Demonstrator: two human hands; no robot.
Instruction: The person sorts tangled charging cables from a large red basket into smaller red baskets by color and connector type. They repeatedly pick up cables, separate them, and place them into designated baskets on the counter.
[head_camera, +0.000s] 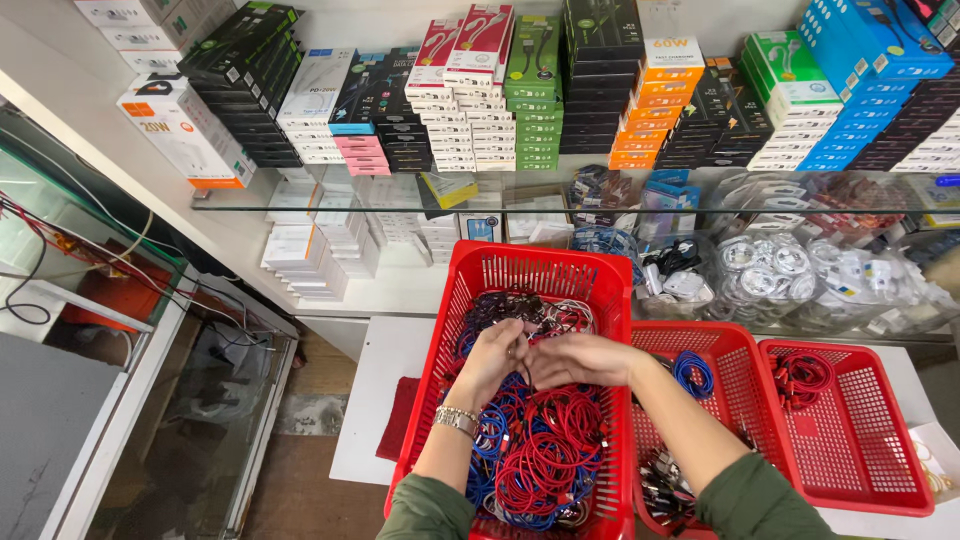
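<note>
I am standing at a white table (375, 400) in a shop. My left hand (490, 362) and right hand (580, 358) are pinching red and blue coiled cables (540, 450) in the big red plastic basket (500, 275). Three red baskets are sitting here. Stacked boxes (540, 100) are filling the glass shelf (400, 205) behind.

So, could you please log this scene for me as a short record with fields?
Setting: shop counter below a glass shelf stacked with boxed goods
Left hand: inside the large red basket, fingers on coiled cables, red and blue; metal watch on wrist
Right hand: beside the left, over the same cables
Neighbouring baskets: middle one holds a blue coil, right one a red coil
Grip: unclear
</note>
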